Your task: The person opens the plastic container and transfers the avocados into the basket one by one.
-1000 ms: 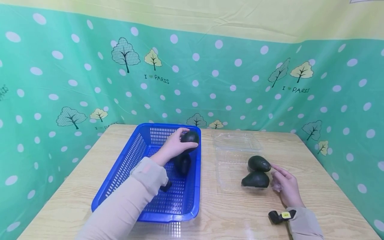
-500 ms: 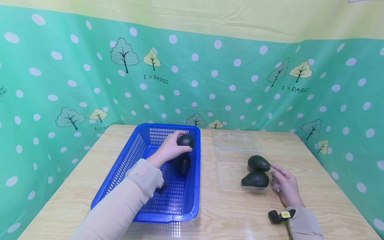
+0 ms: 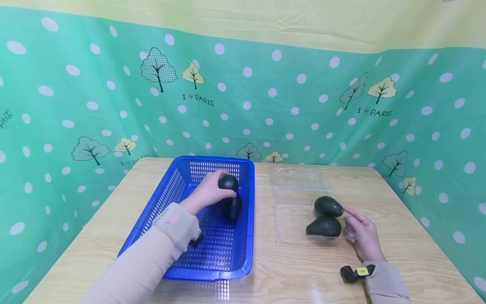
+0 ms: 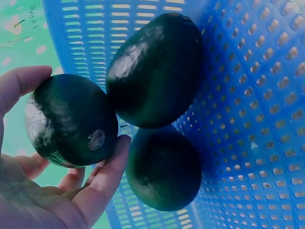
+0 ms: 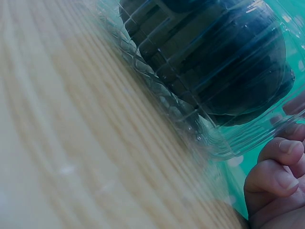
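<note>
While the left hand [image 3: 206, 193] is pinching a dark, glossy, pale-spotted avocado [image 4: 71, 119], two others [image 3: 324, 227] are lying beside the right hand [image 3: 364, 237], its grip unclear.

Covered, cropped and blurred parts around the left hand [image 3: 203, 192] and right hand [image 3: 362, 236]
The left fingers hide one side of the gripped avocado [image 4: 71, 121]; its pale patch [image 4: 96, 140], beside one fingertip, is too small to read. Behind those fingers, the left sleeve [image 3: 152, 253] hides the near-left corner of the basket [image 3: 249, 211] and runs off the bottom edge. In the right wrist view, fruit [image 5: 228, 71] above the fingers is distorted by the clear container [image 5: 228, 149] and cut off by the top edge, those fingers by the right; beside them the tabletop [image 5: 71, 133] is blurred.
</note>
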Available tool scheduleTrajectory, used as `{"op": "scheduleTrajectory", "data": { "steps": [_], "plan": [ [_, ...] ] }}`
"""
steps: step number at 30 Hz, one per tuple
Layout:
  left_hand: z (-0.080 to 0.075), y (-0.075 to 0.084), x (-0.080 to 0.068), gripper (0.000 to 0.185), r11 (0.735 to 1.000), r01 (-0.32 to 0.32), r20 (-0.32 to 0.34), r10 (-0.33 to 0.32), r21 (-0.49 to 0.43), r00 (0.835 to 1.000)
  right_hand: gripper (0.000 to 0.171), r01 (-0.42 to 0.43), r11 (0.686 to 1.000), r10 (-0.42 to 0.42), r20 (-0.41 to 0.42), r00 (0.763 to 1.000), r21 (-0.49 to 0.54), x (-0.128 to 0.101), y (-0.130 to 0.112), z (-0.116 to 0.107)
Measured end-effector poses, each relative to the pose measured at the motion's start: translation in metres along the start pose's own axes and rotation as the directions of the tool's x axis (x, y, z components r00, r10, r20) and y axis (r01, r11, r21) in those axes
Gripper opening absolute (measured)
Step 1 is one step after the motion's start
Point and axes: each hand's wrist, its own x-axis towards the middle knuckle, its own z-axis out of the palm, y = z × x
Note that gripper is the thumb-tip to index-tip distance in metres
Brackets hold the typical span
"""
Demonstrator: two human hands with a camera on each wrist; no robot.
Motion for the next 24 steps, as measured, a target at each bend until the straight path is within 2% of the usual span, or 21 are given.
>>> {"op": "scheduleTrajectory", "data": {
  "steps": [24],
  "plan": [
    [-0.009,-0.012,-0.005,0.067,0.998,0.041,0.008,-0.041,0.041,0.999,0.033,0.005,1.000,-0.005,-0.013,1.000,-0.018,0.001,0.002,-0.001]
  ]
}}
